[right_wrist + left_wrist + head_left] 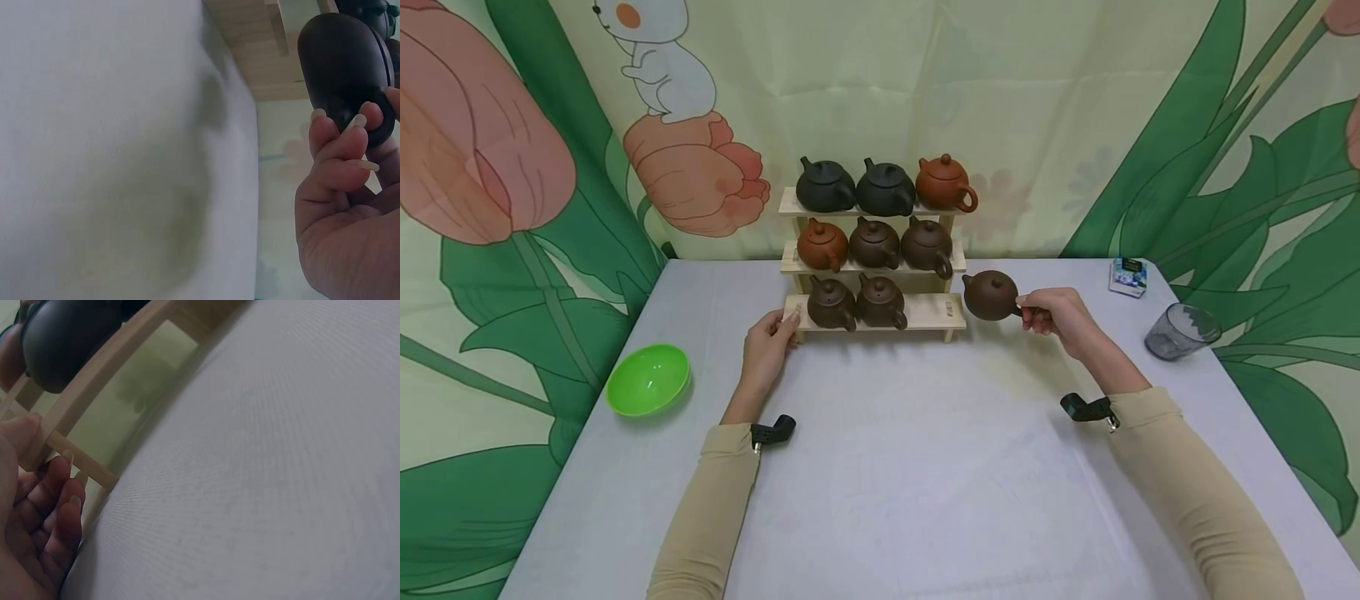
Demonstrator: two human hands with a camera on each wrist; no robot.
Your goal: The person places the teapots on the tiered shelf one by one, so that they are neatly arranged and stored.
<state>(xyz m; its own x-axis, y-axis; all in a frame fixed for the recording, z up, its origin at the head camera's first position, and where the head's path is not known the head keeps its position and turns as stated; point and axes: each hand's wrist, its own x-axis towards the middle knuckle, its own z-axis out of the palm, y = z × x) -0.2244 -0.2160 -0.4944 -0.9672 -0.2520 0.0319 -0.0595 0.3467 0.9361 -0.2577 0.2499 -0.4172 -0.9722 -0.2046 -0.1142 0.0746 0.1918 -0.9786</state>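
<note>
My right hand (1060,317) grips a brown teapot (991,296) by its handle, just off the right end of the wooden tiered stand (925,310). In the right wrist view the fingers curl round the handle of the teapot (344,62). At the stand's lower left end, my left hand (767,346) pinches the bottom board, thumb on top and fingers below, as the left wrist view shows. Two dark brown teapots (831,304) (881,302) sit on the left and middle of that board; its right part is bare.
Above, the middle tier holds an orange-brown teapot (822,245) and two dark ones; the top tier holds two black teapots (825,185) and a reddish one (945,182). A green bowl (648,380) stands left. At right are a small box (1127,277) and a tilted glass (1182,331).
</note>
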